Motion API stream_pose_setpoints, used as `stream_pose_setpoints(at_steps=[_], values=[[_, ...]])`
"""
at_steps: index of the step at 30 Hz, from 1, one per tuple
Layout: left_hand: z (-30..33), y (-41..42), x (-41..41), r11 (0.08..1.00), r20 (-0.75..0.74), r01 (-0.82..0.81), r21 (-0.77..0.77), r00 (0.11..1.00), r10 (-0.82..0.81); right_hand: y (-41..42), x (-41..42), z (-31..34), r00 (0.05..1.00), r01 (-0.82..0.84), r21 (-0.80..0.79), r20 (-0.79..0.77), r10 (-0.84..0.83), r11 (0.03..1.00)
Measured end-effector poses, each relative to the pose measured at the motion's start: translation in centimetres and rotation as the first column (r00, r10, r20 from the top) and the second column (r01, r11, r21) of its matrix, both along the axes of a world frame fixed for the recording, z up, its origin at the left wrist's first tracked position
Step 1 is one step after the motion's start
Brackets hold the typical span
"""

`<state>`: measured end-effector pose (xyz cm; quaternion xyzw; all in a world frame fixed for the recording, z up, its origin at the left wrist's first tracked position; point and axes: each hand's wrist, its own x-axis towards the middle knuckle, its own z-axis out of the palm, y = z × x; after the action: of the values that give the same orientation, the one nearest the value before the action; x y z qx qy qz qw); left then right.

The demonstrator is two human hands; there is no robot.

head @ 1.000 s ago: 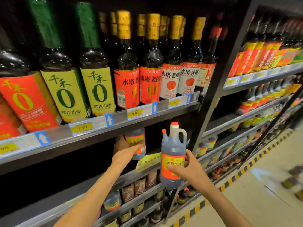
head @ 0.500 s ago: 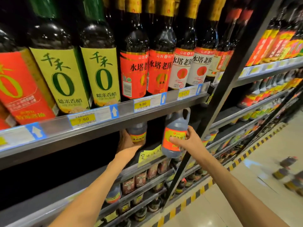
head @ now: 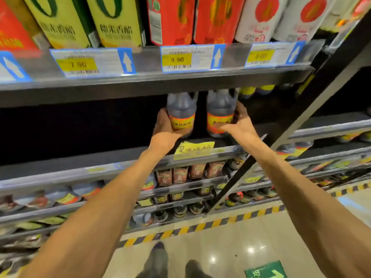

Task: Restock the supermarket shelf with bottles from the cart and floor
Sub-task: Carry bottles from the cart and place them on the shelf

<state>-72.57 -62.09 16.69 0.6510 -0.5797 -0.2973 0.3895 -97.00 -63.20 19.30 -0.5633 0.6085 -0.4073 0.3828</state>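
Here, two bare arms reach up from below into a dark shelf (head: 60, 163) of a supermarket rack. The left hand (head: 163, 125) has its fingers curled round the left side of one dark jug (head: 181, 113) with an orange and yellow label. The right hand (head: 239, 121) grasps the right side of a second jug (head: 220, 113) of the same kind, fingers wrapped behind it and thumb across the label. Both jugs stand upright on the shelf, side by side with a narrow gap between them, their tops hidden behind the upper shelf edge (head: 156, 83). A handwritten yellow tag (head: 193, 150) hangs on the shelf's front lip, just below the jugs. Above the shelf, printed price tags (head: 176, 60) with blue arrows sit under tall bottles (head: 116, 21) with green, red and white labels. Below the shelf, lower tiers hold smaller dark bottles, blurred. Beneath those, a yellow and black stripe (head: 200, 226) runs along the floor, and two shoes (head: 158, 261) show at the bottom edge.
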Motion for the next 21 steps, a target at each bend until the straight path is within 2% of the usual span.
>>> stream_pose_setpoints(at_steps=[7, 11, 15, 19, 21], values=[[-0.1, -0.1, -1.3, 0.998, -0.026, -0.061, -0.018, 0.998, 0.06, -1.6, -0.4, -3.3, 0.996, -0.06, -0.066, -0.072, 0.056, 0.996], [-1.4, -0.7, -1.5, 0.999, 0.05, -0.052, 0.009, 0.997, 0.052, -2.3, 0.0, -4.7, 0.991, -0.03, -0.091, -0.133, 0.018, 0.995], [-2.1, -1.7, -2.0, 0.993, 0.094, -0.098, -0.068, 0.99, 0.104, -3.9, 0.4, -5.8, 0.997, -0.039, -0.126, -0.078, 0.029, 0.991], [-2.3, -3.9, -2.4, 0.985, 0.121, -0.118, -0.129, 0.984, 0.133, -6.0, 1.9, -5.3, 0.992, -0.019, -0.141, -0.129, 0.0, 0.99], [-2.5, -5.2, -2.1, 0.982, 0.116, -0.107, -0.157, 0.985, 0.126, -7.5, 2.3, -4.7, 0.976, -0.029, -0.127, -0.218, 0.0, 0.992]])
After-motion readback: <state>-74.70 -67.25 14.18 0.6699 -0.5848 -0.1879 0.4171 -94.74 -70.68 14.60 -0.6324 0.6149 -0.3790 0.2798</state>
